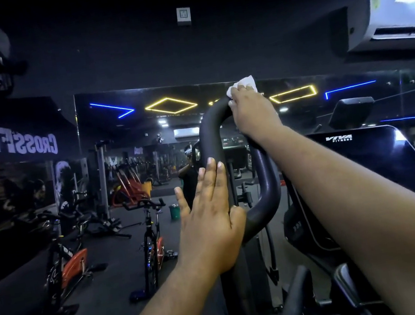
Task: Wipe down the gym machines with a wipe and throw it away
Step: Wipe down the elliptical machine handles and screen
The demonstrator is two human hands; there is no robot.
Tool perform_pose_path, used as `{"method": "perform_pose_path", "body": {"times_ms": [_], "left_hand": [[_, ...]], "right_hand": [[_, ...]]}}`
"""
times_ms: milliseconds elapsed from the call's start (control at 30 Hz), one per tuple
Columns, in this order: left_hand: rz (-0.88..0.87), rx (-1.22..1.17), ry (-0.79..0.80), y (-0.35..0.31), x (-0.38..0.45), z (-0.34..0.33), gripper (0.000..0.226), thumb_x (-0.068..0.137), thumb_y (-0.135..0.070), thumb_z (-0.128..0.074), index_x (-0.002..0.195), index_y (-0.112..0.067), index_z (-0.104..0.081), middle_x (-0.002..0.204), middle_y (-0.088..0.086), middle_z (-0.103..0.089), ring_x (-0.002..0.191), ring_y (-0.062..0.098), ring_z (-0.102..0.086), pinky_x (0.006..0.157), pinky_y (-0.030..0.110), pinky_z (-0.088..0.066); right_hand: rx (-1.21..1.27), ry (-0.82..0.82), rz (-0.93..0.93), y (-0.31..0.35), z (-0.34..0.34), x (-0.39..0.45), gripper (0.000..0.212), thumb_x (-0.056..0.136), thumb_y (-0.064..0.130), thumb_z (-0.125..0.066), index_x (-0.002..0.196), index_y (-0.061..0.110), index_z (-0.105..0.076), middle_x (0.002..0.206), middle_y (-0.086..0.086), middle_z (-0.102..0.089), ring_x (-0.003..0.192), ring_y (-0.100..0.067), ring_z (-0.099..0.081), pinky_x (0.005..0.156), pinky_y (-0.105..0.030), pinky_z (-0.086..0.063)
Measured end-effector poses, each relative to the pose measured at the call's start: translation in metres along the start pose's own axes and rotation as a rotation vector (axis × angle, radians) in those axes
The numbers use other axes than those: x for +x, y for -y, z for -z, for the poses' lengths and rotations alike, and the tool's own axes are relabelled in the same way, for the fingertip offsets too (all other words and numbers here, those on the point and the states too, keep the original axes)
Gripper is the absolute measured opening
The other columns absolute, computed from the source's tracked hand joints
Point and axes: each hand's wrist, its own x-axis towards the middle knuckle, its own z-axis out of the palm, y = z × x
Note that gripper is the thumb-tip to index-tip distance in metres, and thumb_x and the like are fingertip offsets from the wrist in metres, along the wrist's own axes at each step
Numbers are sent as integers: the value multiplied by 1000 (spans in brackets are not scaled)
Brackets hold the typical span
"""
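A black loop-shaped handle (267, 175) of a gym machine rises in the middle of the view. My right hand (254, 113) grips a white wipe (245, 83) and presses it on the top of the loop. My left hand (211, 222) lies flat against the loop's left side, fingers straight and pointing up, thumb hooked round the bar. The wipe sticks out above my right hand's fingers; the rest of it is hidden under the palm.
The machine's dark console (381, 155) marked VIVA FITNESS stands at the right. A wall mirror ahead reflects the gym. Two spin bikes (65, 263) (152, 246) stand on the dark floor at left. A small green bin (174, 211) sits beyond them. An air conditioner (402, 14) hangs at top right.
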Motion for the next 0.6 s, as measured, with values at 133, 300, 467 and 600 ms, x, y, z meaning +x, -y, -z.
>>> {"method": "perform_pose_path", "body": {"times_ms": [133,300,467,600], "left_hand": [[-1,9,-7,-1,1,-1,84,81,-53,-3,159,-33,24,161,-23,37,143,-10,36,122,45,24],[-3,10,-9,0,0,-1,81,84,-51,-5,158,-34,24,159,-24,39,143,-10,36,122,45,25],[-6,21,1,-1,0,-1,76,92,-45,-13,156,-35,27,157,-25,42,142,-10,38,122,45,25],[1,26,-2,-1,-1,0,76,91,-46,-11,156,-36,28,155,-27,43,141,-10,38,122,44,25]], "right_hand": [[120,48,53,-1,-4,-8,54,98,-4,-43,151,6,-38,158,-14,-37,148,-30,-31,120,-43,-30],[228,85,268,2,3,-15,60,93,-8,-53,147,16,-51,153,-7,-50,140,-28,-47,118,-42,-37],[169,188,449,-9,7,-14,73,86,-17,-58,151,14,-46,159,-4,-42,149,-19,-34,125,-35,-24],[69,91,157,3,7,-9,70,92,-13,-47,155,18,-39,164,-2,-34,146,-26,-39,116,-37,-34]]}}
